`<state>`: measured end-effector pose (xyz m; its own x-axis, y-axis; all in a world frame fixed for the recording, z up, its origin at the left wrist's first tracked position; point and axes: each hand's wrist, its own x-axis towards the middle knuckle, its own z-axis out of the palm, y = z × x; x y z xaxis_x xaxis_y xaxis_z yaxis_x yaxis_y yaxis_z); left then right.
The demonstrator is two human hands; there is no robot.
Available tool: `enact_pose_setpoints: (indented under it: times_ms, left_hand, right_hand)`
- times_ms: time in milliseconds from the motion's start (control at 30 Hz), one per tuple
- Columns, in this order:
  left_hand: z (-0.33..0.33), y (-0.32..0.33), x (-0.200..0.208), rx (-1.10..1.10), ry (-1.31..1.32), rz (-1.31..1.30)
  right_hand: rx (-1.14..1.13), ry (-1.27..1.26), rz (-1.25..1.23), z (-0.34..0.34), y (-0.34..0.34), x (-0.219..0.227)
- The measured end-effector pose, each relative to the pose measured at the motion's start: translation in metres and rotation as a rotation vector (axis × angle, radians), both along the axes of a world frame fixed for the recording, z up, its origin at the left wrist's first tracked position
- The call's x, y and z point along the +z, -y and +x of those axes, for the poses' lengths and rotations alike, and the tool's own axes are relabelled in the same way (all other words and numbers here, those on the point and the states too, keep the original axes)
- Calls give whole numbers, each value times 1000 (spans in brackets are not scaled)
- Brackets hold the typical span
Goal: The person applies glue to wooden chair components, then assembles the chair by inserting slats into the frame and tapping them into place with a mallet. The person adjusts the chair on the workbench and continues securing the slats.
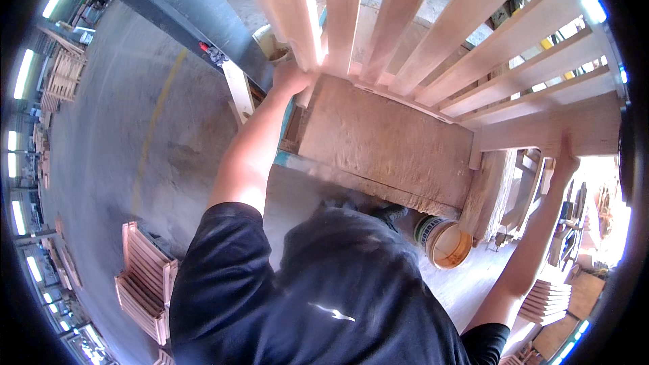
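A pale slatted wooden frame stands tilted over the workbench, its several slats fanning upward and away from me. At its left side my left hand is closed around the lower end of the thick outer post, with the fingers partly hidden behind the wood. My right arm stretches far out to the right, where my right hand grips the broad right-hand post. One digit lies along that post's face, while the other fingers are mostly hidden. Beneath the frame is the worn brown bench top.
A bucket stands on the floor by the bench's near right side. Another container sits beyond my left hand. A grey metal beam crosses the upper left. Stacked wooden frames lie at lower left, more slatted pieces at lower right.
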<state>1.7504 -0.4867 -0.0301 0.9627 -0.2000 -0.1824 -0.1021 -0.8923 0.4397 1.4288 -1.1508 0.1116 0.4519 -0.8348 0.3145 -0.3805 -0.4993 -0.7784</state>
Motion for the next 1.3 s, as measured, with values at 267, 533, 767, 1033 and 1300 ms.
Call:
enact_pose_setpoints:
  times_ms: [267,533,767,1033,1300]
  left_hand:
    - [11,-9,-39,-14,267,39]
    - [14,-12,-64,28,436,-93]
    - [13,-13,-62,6,481,-127]
    - [9,-13,-49,-7,471,-124]
    - [7,-13,-54,-34,509,-141]
  right_hand:
    - [38,20,-62,-2,11,-1]
    - [51,26,0,-5,6,2]
    - [54,-28,-76,-10,7,1]
    - [39,-54,-112,-10,7,1]
    - [58,-100,-178,-11,18,0]
